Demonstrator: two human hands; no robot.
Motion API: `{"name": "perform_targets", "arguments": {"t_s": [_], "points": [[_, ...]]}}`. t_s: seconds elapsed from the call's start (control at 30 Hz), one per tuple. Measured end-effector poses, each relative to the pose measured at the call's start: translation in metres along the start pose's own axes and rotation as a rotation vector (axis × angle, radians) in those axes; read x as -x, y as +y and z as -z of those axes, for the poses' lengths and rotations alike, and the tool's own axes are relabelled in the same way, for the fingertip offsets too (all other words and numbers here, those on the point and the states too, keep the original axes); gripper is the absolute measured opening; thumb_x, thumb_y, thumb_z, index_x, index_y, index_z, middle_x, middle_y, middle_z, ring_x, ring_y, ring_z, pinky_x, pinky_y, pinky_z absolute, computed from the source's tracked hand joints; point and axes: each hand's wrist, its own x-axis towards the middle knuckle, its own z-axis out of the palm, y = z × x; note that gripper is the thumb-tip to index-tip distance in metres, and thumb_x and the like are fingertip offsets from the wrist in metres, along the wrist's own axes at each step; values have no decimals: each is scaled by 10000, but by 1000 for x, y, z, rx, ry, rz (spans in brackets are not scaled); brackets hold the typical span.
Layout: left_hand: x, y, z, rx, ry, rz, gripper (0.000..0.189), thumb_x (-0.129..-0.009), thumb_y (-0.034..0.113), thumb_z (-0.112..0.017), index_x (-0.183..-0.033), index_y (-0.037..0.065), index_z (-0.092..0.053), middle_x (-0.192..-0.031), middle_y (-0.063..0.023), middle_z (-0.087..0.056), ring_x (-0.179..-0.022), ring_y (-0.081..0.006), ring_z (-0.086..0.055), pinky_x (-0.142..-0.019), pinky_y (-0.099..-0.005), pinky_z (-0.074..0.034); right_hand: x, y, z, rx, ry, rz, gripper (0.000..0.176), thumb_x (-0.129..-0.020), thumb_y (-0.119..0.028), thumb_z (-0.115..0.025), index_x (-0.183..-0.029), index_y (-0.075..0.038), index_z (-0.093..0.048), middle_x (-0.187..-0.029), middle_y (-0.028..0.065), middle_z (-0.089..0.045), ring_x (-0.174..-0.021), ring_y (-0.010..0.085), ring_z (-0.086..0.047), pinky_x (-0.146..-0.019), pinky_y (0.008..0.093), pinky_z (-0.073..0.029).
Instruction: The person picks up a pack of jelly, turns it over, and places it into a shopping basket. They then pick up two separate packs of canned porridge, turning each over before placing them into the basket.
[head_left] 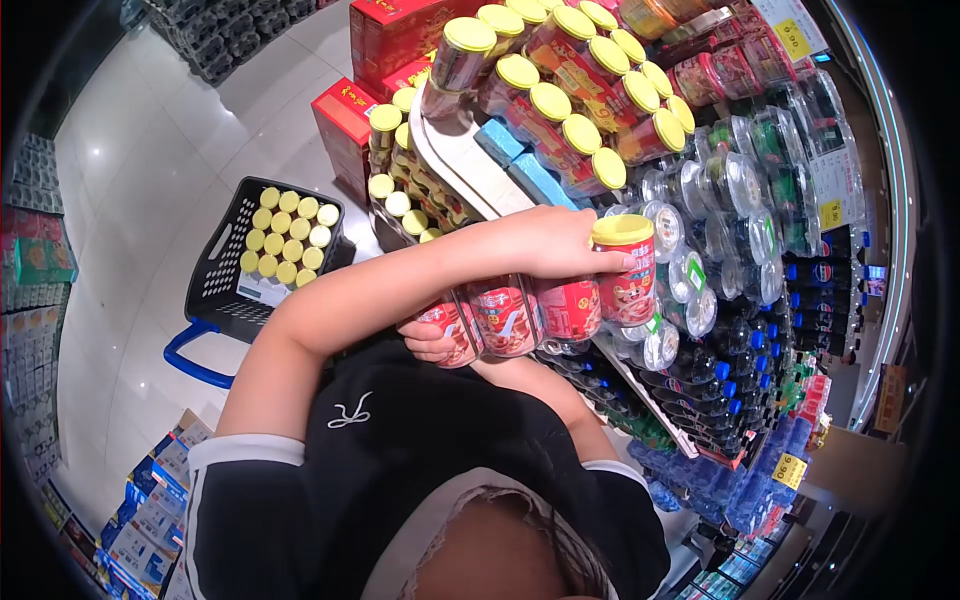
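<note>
My left arm reaches across my chest. My left hand is closed on a red can with a yellow lid, the rightmost of several cans in a row. Beside it stand another red can and a can with a bowl picture. My right forearm passes beneath the row, and the fingers of my right hand wrap round the leftmost can. Most of my right palm is hidden behind the cans.
A black basket with a blue handle holds several yellow-lidded cans on the tiled floor at left. A display ledge carries yellow-lidded jars. Red boxes stand behind. Dark bottles with blue caps are stacked at right.
</note>
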Motion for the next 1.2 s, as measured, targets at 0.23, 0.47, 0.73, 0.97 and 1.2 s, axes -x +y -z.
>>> {"name": "perform_targets", "arguments": {"t_s": [0.23, 0.47, 0.73, 0.97, 1.2], "points": [[75, -48, 42, 434, 167, -116, 490, -876, 432, -470, -1145, 22, -478, -1011, -62, -554, -929, -118, -493, -829, -255, -386, -28, -13, -24, 131, 544, -43, 548, -844, -491, -393, -1104, -12, -445, -791, 124, -511, -607, 198, -475, -580, 303, -414], [225, -126, 30, 950, 396, -156, 761, -827, 628, -325, -1325, 53, -281, -1255, -97, -423, -1187, -171, -372, -994, -318, -269, -60, -25, -10, 657, 1136, 398, 576, -900, -511, -280, -1152, -28, -469, -1029, 106, -585, -896, 195, -590, -788, 332, -493], [307, -219, -16, 1495, 842, 299, 674, -860, 525, -413, -1326, 65, -253, -1197, -75, -457, -1087, -142, -465, -884, -296, -402, -106, -108, 66, 1518, 1373, 88, 373, -919, -359, -406, -1080, -26, -461, -977, 79, -559, -881, 114, -526, -789, 254, -417], [300, -407, -43, 1549, 1321, 488, 600, -773, 256, -666, -1240, 51, -350, -1107, -60, -502, -992, -129, -504, -857, -291, -420, -170, -202, 239, 1796, 1056, -327, 426, -800, -214, -640, -1083, -6, -398, -975, 93, -536, -912, 147, -515, -809, 283, -432], [356, -528, -13, 1250, 1398, 612, 713, -632, 148, -765, -1223, 32, -383, -1130, -58, -495, -1074, -167, -463, -948, -307, -348, -317, -247, 343, 1953, 736, -631, 595, -694, -244, -739, -1131, -38, -392, -976, 107, -554, -926, 149, -527, -807, 290, -432]]}}
